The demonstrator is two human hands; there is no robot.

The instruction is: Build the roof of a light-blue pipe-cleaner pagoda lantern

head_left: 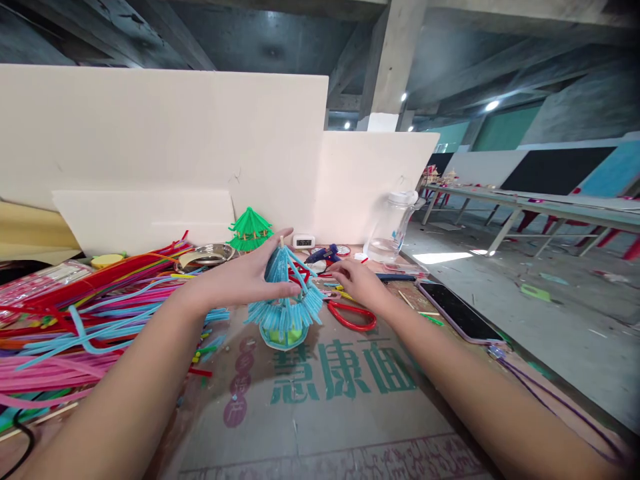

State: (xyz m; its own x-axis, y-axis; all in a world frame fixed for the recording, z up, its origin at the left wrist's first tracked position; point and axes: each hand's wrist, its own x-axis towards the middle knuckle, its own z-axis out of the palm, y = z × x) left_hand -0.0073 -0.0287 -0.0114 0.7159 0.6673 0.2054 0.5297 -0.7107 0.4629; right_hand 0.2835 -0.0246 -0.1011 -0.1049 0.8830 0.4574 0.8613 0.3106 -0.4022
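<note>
A small blue pavilion model, its tiered roof made of fuzzy pipe cleaners, stands upright on the cardboard. My left hand grips it from the left, thumb across the front of the roof and index finger near the tip. Its round base shows light green inside. To the right, my right hand is closed, fingertips bent together near some small red and yellow pieces; what they hold, if anything, I cannot make out. Just below it lie red-handled scissors, and behind it rests a blue glue gun.
Loose pipe cleaners pile up at left beside a metal bowl. Behind stand a green pavilion model, a small white clock and a plastic jug. A phone lies at the right edge.
</note>
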